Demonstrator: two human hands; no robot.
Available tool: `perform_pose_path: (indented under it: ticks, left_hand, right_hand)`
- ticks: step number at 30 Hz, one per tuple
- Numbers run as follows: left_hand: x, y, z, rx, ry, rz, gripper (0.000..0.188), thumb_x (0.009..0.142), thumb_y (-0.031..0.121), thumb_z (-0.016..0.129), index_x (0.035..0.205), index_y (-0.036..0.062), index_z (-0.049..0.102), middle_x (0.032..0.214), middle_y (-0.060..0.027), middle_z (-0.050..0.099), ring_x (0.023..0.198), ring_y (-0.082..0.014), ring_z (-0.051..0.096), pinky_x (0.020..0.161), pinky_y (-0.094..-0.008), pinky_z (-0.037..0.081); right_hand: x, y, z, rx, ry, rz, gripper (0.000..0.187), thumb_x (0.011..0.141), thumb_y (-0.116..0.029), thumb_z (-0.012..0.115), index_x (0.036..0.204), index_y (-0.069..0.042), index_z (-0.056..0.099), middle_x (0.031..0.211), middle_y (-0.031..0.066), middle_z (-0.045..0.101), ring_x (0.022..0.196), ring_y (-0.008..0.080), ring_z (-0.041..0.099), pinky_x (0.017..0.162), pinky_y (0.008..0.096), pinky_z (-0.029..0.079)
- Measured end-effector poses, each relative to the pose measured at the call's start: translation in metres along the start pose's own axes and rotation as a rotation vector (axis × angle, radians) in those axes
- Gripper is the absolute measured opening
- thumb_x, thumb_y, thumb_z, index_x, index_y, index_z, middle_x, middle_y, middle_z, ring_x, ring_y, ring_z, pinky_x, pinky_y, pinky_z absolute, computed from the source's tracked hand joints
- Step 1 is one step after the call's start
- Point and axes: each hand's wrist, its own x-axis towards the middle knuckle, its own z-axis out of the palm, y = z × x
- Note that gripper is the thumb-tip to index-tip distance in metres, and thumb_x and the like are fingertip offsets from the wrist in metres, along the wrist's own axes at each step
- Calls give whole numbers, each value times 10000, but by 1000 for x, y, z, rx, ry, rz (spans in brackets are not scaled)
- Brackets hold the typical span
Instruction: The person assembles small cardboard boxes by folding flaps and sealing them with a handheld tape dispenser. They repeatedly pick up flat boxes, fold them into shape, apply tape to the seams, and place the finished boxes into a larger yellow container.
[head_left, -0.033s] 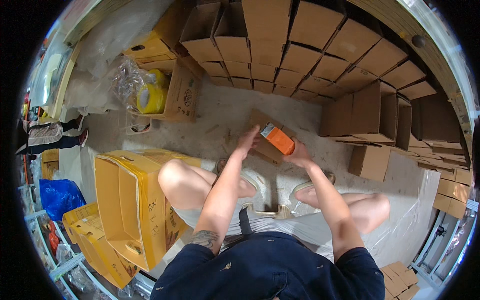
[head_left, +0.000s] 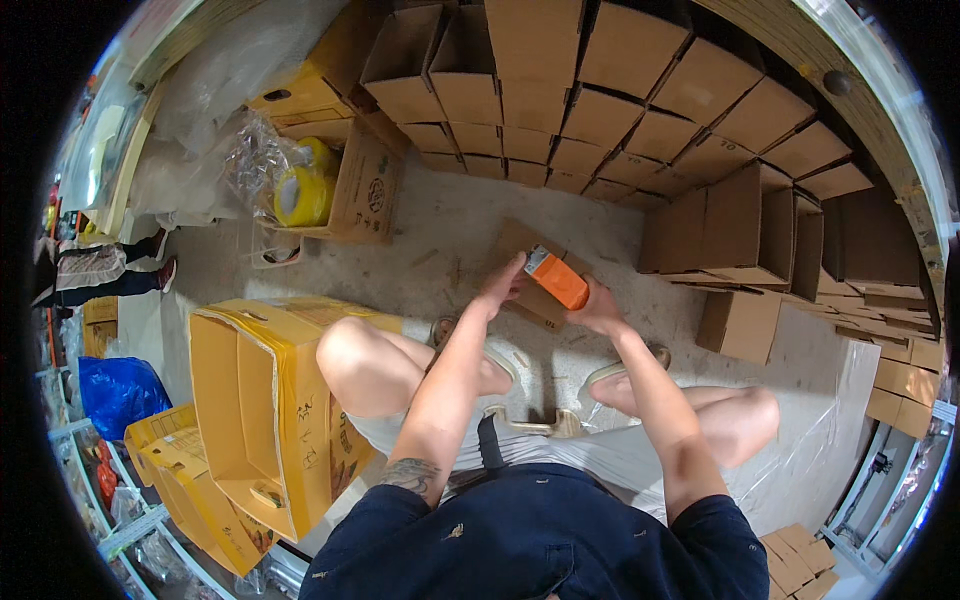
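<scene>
My right hand (head_left: 600, 308) is closed round the lower end of an orange tape dispenser (head_left: 562, 282). Its silvery metal end (head_left: 537, 259) points up and to the left. My left hand (head_left: 498, 286) is beside that metal end, thumb and fingers apart, its fingertips at the left side of a brown cardboard box (head_left: 537, 303). Whether they press on the box cannot be made out. The box is under the dispenser, between my feet, and my hands partly cover it.
Brown cartons (head_left: 630, 50) are stacked along the far side. Open cartons (head_left: 720, 225) stand at the right. At the left are a large yellow carton (head_left: 300, 400) and a box (head_left: 365, 195) with yellow tape rolls (head_left: 303, 195). A person's legs (head_left: 125, 270) show at far left.
The tape dispenser has tilted slightly, and its metal end has shifted a little to the right. My left hand has moved slightly right with it.
</scene>
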Motion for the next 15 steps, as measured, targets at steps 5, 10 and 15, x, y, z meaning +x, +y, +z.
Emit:
perform_pose_path:
  ticks: [5,10,15]
  left_hand:
    - [-16,20,19,-513,-17,-101,901,901,784,413,1407,43,500,1388,-121,546,1251,-264,520,1071,-406,359]
    - [-14,12,16,-263,-86,-30,595,965,551,566,1311,68,593,1238,-79,647,1162,-213,579,1031,-377,397]
    - [-5,11,10,-266,-19,15,311,926,323,681,1128,86,681,1104,-42,691,1048,-181,621,930,-360,458]
  right_hand:
    - [2,-8,5,-45,25,85,687,612,-273,813,1205,-21,573,1116,211,682,1091,352,649,923,413,512]
    - [-8,-11,11,-88,67,96,662,622,-264,801,1194,-23,573,1108,211,684,1084,366,651,919,429,516]
    - [-14,-10,9,-126,12,123,658,624,-263,802,1188,-24,565,1097,219,682,1074,375,652,907,434,522]
